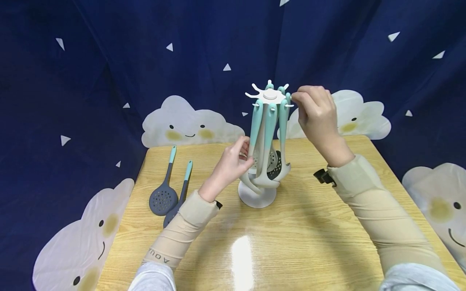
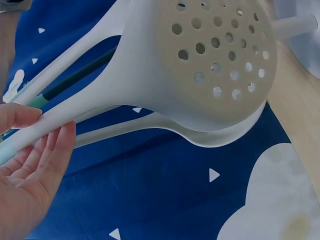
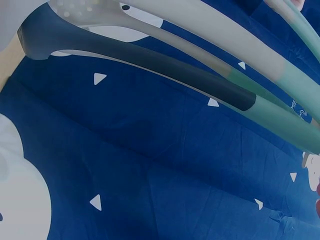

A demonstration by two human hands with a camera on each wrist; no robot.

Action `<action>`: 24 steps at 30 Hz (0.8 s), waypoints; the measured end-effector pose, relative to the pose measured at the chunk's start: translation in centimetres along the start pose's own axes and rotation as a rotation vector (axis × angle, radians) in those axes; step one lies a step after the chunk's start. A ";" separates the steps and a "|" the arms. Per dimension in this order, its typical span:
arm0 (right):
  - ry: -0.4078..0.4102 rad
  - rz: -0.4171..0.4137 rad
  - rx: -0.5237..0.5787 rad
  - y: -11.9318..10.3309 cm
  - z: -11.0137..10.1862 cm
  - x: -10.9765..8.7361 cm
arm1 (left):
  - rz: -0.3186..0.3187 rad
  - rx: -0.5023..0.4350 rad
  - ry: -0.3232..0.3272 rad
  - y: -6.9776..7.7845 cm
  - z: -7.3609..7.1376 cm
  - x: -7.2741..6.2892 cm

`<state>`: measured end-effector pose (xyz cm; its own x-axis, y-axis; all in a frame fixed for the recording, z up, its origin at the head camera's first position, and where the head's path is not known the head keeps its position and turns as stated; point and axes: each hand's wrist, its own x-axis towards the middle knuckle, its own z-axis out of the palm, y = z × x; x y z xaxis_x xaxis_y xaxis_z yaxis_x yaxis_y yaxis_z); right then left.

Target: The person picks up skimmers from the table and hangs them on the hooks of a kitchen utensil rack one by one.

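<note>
A white utensil rack (image 1: 270, 95) with a prong-topped ring and round base stands on the table, several mint-handled utensils hanging from it. My left hand (image 1: 234, 158) is at its left side. In the left wrist view, that thumb and fingers (image 2: 61, 150) pinch the handle of a pale skimmer (image 2: 215, 65) with a perforated head. Near a prong tip at the ring's right is my right hand (image 1: 316, 115), fingers bent, no utensil seen in them. A dark-necked utensil (image 3: 150, 62) hangs close by; the right wrist view shows only fingertips (image 3: 318, 192) at its edge.
On the table's left lie a dark grey skimmer (image 1: 163, 200) and another dark grey utensil (image 1: 183, 192), both with mint handle ends. The wooden table (image 1: 309, 242) backs onto a navy curtain (image 1: 204, 72) printed with clouds and triangles.
</note>
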<state>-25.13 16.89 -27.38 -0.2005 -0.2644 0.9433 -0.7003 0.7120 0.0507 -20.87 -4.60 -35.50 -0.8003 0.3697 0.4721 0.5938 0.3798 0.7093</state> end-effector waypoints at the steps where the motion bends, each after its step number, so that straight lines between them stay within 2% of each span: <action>1: -0.001 0.000 -0.001 0.0 0.0 0.0 | 0.004 -0.007 0.000 -0.1 0.0 0.0; 10: -0.006 0.002 -0.003 0.0 0.0 0.0 | 0.074 0.006 -0.009 -0.9 -0.2 0.0; 15: -0.007 0.000 0.002 0.0 0.0 0.0 | 0.125 0.044 0.014 -2.3 -1.1 0.1; 19: -0.003 0.002 0.005 0.0 0.0 0.0 | 0.108 0.186 0.102 -4.2 -2.1 0.5; 22: 0.000 0.003 0.004 0.0 0.0 0.0 | 0.048 0.369 0.151 -6.0 -2.8 0.6; 24: 0.001 0.004 0.005 0.0 0.0 0.0 | -0.001 0.483 0.155 -7.2 -3.2 0.6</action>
<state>-25.13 16.88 -27.41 -0.2024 -0.2612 0.9438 -0.7030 0.7097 0.0456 -25.89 -9.86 -38.68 -0.7821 0.2524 0.5697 0.5342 0.7423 0.4045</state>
